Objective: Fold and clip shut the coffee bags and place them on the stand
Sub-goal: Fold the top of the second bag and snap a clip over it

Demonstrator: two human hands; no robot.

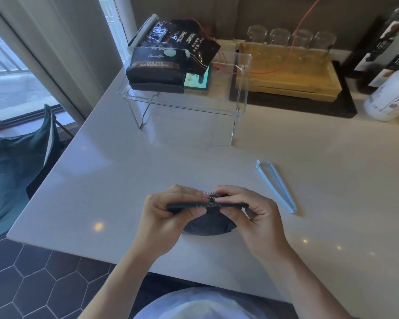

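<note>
Both hands (168, 212) (251, 215) pinch a coffee bag (207, 223); stand (240, 97) holds 3 bags (157, 70).

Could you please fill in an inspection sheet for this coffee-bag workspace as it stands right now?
Surface: white counter, bare in the middle, a few light glints.
Job's things: dark coffee bag in hand, top being folded; blue clip lying open to its right; clear stand holding clipped bags at its left end.
Clutter: glasses on a wooden tray; white bottle.
Hands: left hand and right hand both pinch the bag's top.
Cables: orange cable across the tray.
Surroundings: window, green chair, dark tiled floor.
</note>
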